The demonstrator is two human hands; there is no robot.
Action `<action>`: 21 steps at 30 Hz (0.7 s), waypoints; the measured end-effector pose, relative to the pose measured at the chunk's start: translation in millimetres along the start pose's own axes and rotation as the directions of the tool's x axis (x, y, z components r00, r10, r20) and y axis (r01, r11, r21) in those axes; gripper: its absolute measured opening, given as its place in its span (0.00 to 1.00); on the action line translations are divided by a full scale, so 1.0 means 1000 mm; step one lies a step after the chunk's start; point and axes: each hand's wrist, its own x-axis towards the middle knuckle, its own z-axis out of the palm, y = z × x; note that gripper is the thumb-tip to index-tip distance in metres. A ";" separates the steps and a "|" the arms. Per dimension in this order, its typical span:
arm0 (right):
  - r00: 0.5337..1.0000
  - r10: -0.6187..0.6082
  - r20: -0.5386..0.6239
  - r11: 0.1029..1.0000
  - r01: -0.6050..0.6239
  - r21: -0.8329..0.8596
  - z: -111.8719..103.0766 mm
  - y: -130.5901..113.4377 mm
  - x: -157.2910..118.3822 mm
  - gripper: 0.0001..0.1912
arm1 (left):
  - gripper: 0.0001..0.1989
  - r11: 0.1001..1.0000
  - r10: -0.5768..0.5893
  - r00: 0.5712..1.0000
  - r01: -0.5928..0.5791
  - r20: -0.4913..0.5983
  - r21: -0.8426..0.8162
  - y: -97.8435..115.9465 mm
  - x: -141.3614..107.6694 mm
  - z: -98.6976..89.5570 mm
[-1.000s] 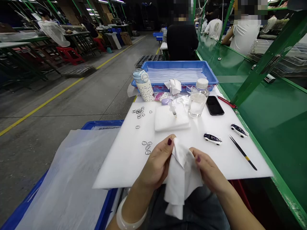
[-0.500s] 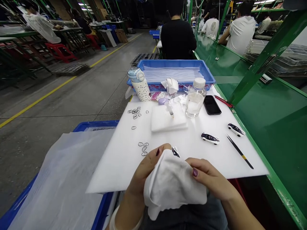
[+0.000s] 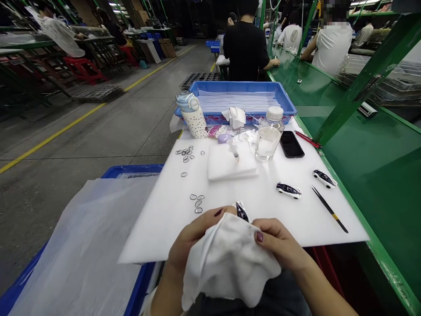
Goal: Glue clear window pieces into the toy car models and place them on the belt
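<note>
Pinching a white cloth (image 3: 230,263) in 2 hands, with a toy car (image 3: 242,212) showing past the upper edge

Closed on the cloth with the left hand (image 3: 194,232), with the thumb laid along the upper edge. Gathering the opposite side between thumb and forefinger of the right hand (image 3: 279,241), pressed together on the fabric. Letting the rest spread and hang below both sets of fingers, over the lap. See only the dark and white end of the toy car, just beyond the left fingertips and between the 2 hands; cannot tell the exact grip on it under the cloth.

Beyond the right fingers, on the white work surface (image 3: 158,228), find a nearer car (image 3: 288,190) and, farther right, another car (image 3: 324,178). To the right of those fingers, note black tweezers (image 3: 324,201) with a yellow band, with the tips near the farther car.

Ahead of the left fingers, find 4 thin dark rings (image 3: 198,204), then 1 alone, then a loose cluster (image 3: 186,152) with 1 more just to its right.

Straight ahead of both hands, see a white foam pad (image 3: 223,166) with a narrow clear piece (image 3: 235,153) on top. Farther from the right fingers, see a clear bottle (image 3: 267,140) and a black phone (image 3: 291,144); farther from the left, a spotted flask (image 3: 194,120) beside a blue tray (image 3: 287,98)
</note>
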 end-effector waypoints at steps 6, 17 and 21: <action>0.305 -0.760 -0.574 0.650 0.344 -0.678 -0.033 -0.071 -0.015 0.06 | 0.16 0.997 0.074 0.991 -0.070 -0.116 0.040 -0.018 0.018 -0.044; 0.392 -0.844 0.366 -0.379 0.047 -0.924 -0.069 -0.202 0.107 0.10 | 0.14 0.969 0.155 0.971 -0.186 -0.183 -0.165 -0.042 0.020 -0.071; 0.536 -0.781 0.321 -0.389 -0.016 -0.921 -0.092 -0.187 0.134 0.18 | 0.14 0.968 0.210 0.961 -0.231 -0.182 -0.099 -0.044 0.017 -0.071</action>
